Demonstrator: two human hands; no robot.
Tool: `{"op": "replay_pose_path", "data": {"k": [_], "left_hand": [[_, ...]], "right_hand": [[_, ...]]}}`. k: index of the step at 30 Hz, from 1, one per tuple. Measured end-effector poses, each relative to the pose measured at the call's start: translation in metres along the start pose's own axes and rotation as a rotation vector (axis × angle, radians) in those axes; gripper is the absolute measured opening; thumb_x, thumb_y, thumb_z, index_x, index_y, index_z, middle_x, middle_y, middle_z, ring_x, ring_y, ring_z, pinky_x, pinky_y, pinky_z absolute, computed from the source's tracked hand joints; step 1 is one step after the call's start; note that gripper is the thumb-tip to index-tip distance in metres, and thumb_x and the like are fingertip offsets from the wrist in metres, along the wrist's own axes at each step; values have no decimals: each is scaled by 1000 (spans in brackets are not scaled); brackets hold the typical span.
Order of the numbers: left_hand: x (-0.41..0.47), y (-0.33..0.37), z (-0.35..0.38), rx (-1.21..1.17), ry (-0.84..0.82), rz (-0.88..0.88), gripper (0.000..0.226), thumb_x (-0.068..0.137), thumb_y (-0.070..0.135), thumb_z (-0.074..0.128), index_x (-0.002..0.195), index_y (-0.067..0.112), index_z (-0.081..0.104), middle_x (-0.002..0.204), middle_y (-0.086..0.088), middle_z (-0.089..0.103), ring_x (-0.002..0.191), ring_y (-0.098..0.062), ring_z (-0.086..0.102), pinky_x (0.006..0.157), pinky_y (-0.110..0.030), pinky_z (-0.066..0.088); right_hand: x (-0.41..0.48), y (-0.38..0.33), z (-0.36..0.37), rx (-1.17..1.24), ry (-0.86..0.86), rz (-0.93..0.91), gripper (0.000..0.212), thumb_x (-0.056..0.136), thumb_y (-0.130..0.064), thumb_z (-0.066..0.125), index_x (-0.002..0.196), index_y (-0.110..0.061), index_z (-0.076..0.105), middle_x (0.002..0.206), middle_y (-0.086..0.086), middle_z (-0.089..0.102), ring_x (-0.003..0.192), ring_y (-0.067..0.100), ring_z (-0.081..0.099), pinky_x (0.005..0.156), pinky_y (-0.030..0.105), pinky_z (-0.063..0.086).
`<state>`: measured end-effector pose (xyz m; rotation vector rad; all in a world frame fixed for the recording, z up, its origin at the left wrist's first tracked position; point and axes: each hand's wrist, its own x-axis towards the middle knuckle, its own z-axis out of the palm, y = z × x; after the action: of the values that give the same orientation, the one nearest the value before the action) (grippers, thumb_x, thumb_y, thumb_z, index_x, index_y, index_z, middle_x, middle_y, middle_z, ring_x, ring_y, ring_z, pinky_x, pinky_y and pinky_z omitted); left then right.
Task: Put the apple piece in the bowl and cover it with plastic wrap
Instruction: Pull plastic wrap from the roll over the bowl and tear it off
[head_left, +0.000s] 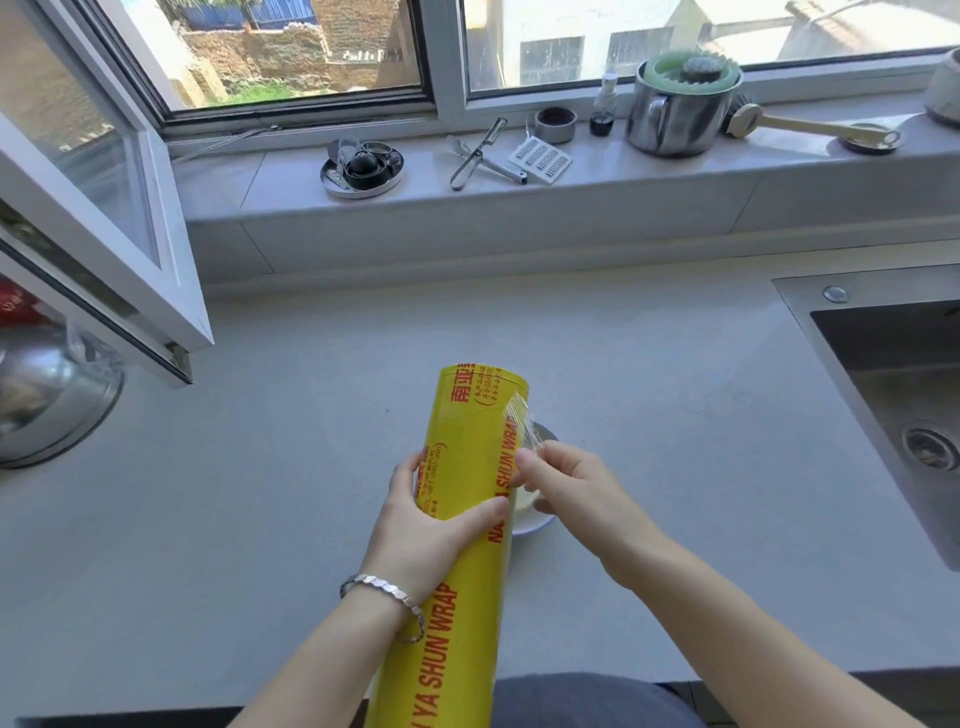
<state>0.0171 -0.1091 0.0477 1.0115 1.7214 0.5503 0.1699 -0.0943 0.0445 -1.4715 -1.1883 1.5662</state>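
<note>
Your left hand (436, 525) grips a yellow roll of plastic wrap (462, 519) printed "YA SHUN WRAP" in red; your right hand (561, 488) pinches its clear loose film edge (519, 421). The white bowl (535, 519) sits on the grey counter (260, 467) behind the roll; the apple piece is hidden.

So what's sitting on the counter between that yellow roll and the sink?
Only the white bowl, tucked right behind the yellow roll and the right hand. From there to the sink the counter is bare in the head view.
</note>
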Motion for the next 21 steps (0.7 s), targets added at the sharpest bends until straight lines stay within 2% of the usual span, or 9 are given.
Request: {"op": "replay_pose_path", "data": {"k": [3,6,9,11,14,16,18,21], "left_hand": [[3,0,1,-31,-14,-47,93,54,48,80,133,24,36,121,-3,59,98,-23,63,79,-38,55],[6,4,-4,-6,-100,-94,90,41,58,77,119,20,52,105,-3,67,87,-22,67,75,-37,57],[10,1,-18,-55,-264,-97,100,27,63,83,114,22,55,99,-2,72,83,-23,71,73,-40,59],[10,-5,-26,-127,-421,-133,108,14,60,85,109,19,57,92,-4,75,80,-23,73,69,-37,59],[9,-12,-27,-216,-545,-255,109,15,56,87,111,12,57,90,-13,75,75,-27,72,68,-40,59],[10,-15,-25,-230,-544,-296,109,17,54,88,112,9,57,95,-19,73,77,-31,70,75,-44,58],[9,-14,-23,-229,-503,-282,102,24,50,87,112,8,57,95,-19,72,77,-32,69,75,-45,57],[9,-11,-18,-214,-332,-180,92,31,46,81,111,10,57,92,-15,73,76,-30,71,73,-45,57]], "right_hand": [[4,3,2,-39,26,26,22,90,-25,51,82,-6,57,74,4,53,69,13,46,68,29,40],[9,4,4,39,42,40,24,91,-23,51,71,-10,50,63,0,59,63,15,53,69,32,49],[15,0,1,81,93,26,29,93,-23,48,67,-9,49,51,-6,58,54,13,53,63,27,49],[21,-2,-3,112,139,20,32,94,-22,46,64,-11,48,52,-4,56,53,13,52,65,30,50],[28,-3,-5,111,139,43,30,94,-23,45,66,-14,43,58,2,53,50,11,51,65,31,49],[30,-2,-7,90,103,78,25,94,-23,46,71,-15,41,59,2,49,43,4,49,58,25,48],[30,-3,-10,168,22,132,19,92,-23,50,76,-17,41,56,-1,46,39,3,45,50,20,44],[28,-4,-18,264,-120,207,12,86,-21,60,84,-17,49,52,-6,45,40,5,41,46,18,40]]}}
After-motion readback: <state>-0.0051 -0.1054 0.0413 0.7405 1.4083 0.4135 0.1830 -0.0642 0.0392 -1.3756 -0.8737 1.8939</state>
